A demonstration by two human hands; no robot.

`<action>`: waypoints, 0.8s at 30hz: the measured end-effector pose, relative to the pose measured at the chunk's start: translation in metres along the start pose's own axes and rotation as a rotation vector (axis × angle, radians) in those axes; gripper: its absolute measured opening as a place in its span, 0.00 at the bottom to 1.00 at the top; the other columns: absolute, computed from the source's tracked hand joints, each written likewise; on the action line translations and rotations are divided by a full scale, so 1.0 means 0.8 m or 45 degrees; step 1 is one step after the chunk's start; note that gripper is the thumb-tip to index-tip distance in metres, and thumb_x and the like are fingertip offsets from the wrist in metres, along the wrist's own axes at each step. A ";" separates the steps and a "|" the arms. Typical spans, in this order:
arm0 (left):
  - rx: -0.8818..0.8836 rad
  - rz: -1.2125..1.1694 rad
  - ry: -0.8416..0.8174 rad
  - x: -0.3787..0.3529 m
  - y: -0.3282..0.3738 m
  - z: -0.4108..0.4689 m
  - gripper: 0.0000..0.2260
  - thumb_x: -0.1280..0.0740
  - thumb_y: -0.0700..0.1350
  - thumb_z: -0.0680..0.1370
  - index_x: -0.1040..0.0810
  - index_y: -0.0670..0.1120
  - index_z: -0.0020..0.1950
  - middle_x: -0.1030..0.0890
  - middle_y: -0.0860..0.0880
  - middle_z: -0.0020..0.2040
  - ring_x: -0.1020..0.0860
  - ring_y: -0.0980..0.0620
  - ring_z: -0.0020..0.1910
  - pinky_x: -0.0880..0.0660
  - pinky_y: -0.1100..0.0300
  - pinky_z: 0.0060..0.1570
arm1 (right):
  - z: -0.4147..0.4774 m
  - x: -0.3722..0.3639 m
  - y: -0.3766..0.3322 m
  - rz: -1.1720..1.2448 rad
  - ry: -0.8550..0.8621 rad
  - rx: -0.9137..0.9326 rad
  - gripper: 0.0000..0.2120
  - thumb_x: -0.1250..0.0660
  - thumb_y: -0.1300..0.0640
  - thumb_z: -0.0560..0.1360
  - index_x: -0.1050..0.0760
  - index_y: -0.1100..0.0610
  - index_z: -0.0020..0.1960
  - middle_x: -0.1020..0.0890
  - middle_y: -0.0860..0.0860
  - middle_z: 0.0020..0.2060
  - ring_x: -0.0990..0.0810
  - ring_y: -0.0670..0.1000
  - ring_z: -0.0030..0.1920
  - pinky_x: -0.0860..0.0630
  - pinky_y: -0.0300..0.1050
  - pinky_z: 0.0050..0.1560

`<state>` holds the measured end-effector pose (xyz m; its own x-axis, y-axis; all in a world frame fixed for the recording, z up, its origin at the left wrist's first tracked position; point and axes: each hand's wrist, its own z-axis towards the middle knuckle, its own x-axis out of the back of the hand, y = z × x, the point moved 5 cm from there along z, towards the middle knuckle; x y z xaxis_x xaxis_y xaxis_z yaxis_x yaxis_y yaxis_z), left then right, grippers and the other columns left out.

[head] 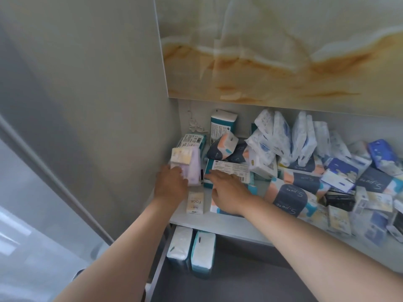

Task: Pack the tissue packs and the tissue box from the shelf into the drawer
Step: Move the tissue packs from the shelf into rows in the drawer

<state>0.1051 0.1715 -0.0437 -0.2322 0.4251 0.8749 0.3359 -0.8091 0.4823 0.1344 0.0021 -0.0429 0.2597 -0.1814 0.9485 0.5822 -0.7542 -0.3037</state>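
Your left hand point(172, 184) grips the lilac pack point(193, 168), your right hand point(229, 190) lies flat beside it — yank, and the packs point(222, 146) behind it may tumble.

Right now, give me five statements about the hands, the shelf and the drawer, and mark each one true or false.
1. A white pack and a teal pack stand in the drawer. True.
2. The left hand touches the lavender pack. True.
3. The right hand reaches into the drawer. False: it lies on the labelled pack on the shelf.
4. The shelf holds only one pack. False: many packs are piled across it.
5. The Face pack lies near the shelf's front edge, between the two wrists. True.
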 end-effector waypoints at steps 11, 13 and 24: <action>-0.499 0.205 0.039 -0.029 0.068 0.006 0.18 0.35 0.45 0.76 0.27 0.49 0.66 0.28 0.48 0.66 0.32 0.46 0.62 0.32 0.53 0.57 | 0.049 0.022 0.032 0.090 0.083 -0.350 0.33 0.32 0.43 0.73 0.37 0.52 0.74 0.31 0.55 0.70 0.32 0.58 0.69 0.33 0.52 0.66; -0.485 0.374 -0.044 -0.044 0.050 0.008 0.19 0.37 0.46 0.77 0.28 0.52 0.69 0.33 0.50 0.71 0.36 0.47 0.66 0.35 0.53 0.59 | 0.065 0.018 0.034 0.158 -0.052 -0.440 0.39 0.29 0.44 0.70 0.41 0.52 0.76 0.34 0.55 0.71 0.34 0.58 0.71 0.34 0.52 0.68; -0.158 -0.317 -0.174 -0.018 0.055 0.032 0.24 0.38 0.58 0.78 0.36 0.54 0.73 0.24 0.51 0.64 0.26 0.47 0.62 0.28 0.47 0.62 | 0.071 0.028 0.031 -0.026 0.239 -0.308 0.35 0.24 0.53 0.65 0.35 0.48 0.68 0.27 0.51 0.64 0.31 0.55 0.65 0.33 0.52 0.61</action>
<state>0.1468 0.1406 -0.0342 -0.1660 0.6603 0.7324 0.1680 -0.7129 0.6808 0.1983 0.0155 -0.0342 0.0897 -0.2611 0.9611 0.3794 -0.8833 -0.2754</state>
